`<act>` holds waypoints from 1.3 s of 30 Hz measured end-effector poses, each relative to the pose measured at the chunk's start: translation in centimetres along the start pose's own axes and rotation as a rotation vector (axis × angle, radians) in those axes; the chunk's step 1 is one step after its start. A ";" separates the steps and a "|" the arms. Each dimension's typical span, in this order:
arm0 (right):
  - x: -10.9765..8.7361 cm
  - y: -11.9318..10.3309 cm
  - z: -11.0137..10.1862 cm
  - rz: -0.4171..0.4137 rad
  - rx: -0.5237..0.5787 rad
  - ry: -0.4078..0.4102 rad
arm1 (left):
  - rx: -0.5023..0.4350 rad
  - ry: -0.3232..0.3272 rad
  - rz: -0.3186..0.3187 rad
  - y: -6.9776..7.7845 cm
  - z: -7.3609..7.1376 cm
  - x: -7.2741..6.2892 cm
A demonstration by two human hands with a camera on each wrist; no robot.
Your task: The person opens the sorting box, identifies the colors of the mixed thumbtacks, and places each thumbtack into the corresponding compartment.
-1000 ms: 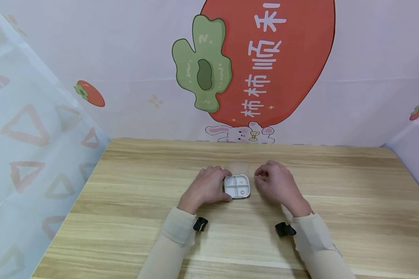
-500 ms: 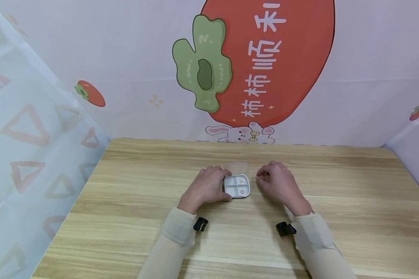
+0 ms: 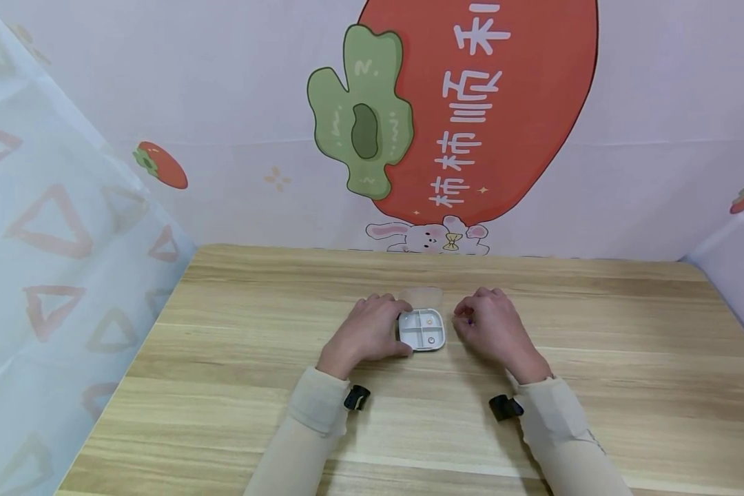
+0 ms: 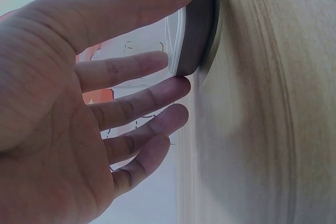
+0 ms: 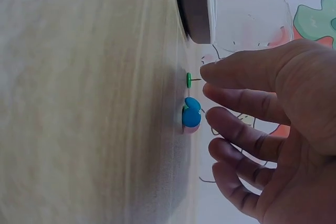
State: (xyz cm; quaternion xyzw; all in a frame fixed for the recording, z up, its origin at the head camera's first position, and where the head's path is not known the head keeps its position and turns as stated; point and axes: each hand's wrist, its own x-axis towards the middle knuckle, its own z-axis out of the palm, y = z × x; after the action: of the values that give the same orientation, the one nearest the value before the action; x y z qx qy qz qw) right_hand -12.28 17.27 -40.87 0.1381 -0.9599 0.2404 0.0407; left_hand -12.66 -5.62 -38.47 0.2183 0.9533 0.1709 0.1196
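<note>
In the head view, my left hand [image 3: 372, 331] grips a small white case [image 3: 412, 339] with four-way dividers from its left side, thumb at the near edge and fingers at the far edge. Two small tack-like pieces [image 3: 431, 340] lie in its right compartments, one in each. The case's clear lid [image 3: 424, 297] is folded back. My right hand [image 3: 492, 331] hovers just right of the case, fingers bent. In the right wrist view, a green thumbtack [image 5: 189, 80] stands pin up, its tip right at my thumb and index finger. Blue thumbtacks [image 5: 192, 116] lie beside it.
Something pink [image 5: 191, 129] shows partly behind the blue thumbtacks. The wooden table [image 3: 235, 413] ends at a printed cloth backdrop [image 3: 242, 200]. Another cloth [image 3: 56, 275] hangs along the left side.
My left hand and the case stay almost still. My right hand shifts only slightly at the same spot. A tiny pale thing seen at its fingertips half a second ago no longer shows.
</note>
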 end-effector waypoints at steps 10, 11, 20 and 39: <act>-0.1 -0.1 0.3 0.004 -0.034 -0.010 | 0.000 0.001 0.004 0.0 0.0 0.0; -0.1 -0.1 0.3 0.002 -0.034 -0.009 | -0.002 0.000 0.005 0.0 0.0 0.0; -0.2 -0.3 0.3 -0.002 -0.042 -0.011 | -0.018 -0.001 0.012 -0.3 -0.1 0.1; -0.4 -0.6 0.3 0.031 -0.052 -0.047 | -0.004 0.005 0.031 -0.5 -0.1 0.1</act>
State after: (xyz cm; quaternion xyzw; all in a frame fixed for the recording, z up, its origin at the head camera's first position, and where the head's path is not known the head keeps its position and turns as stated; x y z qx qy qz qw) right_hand -11.78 16.73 -40.96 0.1277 -0.9686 0.2127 0.0178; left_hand -12.98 -5.99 -38.58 0.2323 0.9498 0.1753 0.1151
